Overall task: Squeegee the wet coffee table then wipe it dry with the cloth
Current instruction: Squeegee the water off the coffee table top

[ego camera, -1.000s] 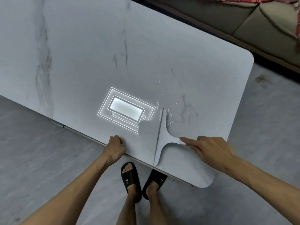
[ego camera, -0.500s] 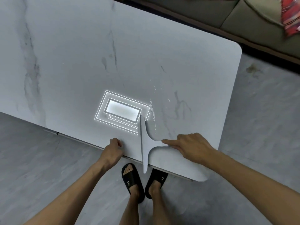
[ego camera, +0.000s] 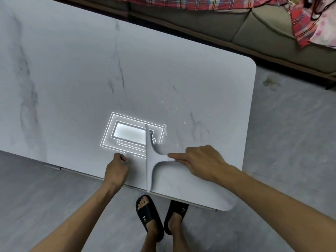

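My right hand (ego camera: 200, 160) grips the pale grey T-shaped squeegee (ego camera: 148, 170) on the white marble counter (ego camera: 72, 70); my left hand (ego camera: 116, 168) rests curled beside its blade.

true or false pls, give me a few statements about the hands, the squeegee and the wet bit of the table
1. The right hand grips the squeegee by its handle. True.
2. The left hand holds a cloth. False: it holds nothing and rests, fingers curled, on the coffee table by the near edge.
3. Water droplets lie on the table on the right-hand side of the blade. True.
4. The squeegee lies on the floor. False: it is on the table top, its blade reaching the near edge.
5. The person is barefoot. False: the feet wear black slippers.
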`<state>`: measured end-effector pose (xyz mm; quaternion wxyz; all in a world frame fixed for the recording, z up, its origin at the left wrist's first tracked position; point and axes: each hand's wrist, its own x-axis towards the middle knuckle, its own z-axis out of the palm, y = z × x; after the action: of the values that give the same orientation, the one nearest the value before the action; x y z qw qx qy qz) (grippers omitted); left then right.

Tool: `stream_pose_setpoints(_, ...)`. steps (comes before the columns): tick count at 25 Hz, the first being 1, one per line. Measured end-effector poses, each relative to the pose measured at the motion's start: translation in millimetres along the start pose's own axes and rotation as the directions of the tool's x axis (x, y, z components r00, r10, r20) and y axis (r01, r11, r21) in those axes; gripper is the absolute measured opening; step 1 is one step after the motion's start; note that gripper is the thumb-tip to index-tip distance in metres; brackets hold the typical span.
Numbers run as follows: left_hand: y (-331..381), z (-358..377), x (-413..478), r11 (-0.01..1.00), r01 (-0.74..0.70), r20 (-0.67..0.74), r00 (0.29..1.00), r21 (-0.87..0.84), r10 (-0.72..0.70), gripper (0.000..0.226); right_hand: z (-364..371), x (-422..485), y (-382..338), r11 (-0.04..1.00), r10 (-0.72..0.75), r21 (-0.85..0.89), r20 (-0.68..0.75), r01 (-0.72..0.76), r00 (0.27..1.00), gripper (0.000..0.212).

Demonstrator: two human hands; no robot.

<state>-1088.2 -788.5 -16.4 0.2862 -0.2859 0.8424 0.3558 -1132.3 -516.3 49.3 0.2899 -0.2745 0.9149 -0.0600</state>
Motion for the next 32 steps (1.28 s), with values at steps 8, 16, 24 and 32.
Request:
stream_pose_setpoints(8, 1.4, -21.1, 34.6, 0.994, 0.016, 0.106, 0.994, 0.105, -0.027, 0.024, 12.8, 67.3, -2.8, 0.997, 0.071, -0.006, -0.089, -0.072, 0.994, 0.047)
stream_pose_setpoints(16, 35.6, -23.2, 38.0, 0.991, -0.073, 0.182, 0.982, 0.109, 0.052, 0.021, -7.1, -28.1, 64.2, 0.925, 0.379, -0.021, -0.037, -0.380, 0.925, 0.040)
stream_pose_setpoints(24, 50.6, -64.6, 56.0, 0.985, 0.068, -0.208, 0.973, -0.161, -0.101, 0.019, -29.5, 104.3, -27.0, 0.981, -0.194, 0.020, 0.046, 0.193, 0.980, 0.046)
stream_pose_setpoints(32, 20.2, -68.1, 58.6, 0.943, 0.301, -0.141, 0.937, -0.138, -0.320, 0.021, -22.1, 159.0, -41.3, 0.918, -0.368, -0.115, 0.109, 0.380, 0.923, 0.067)
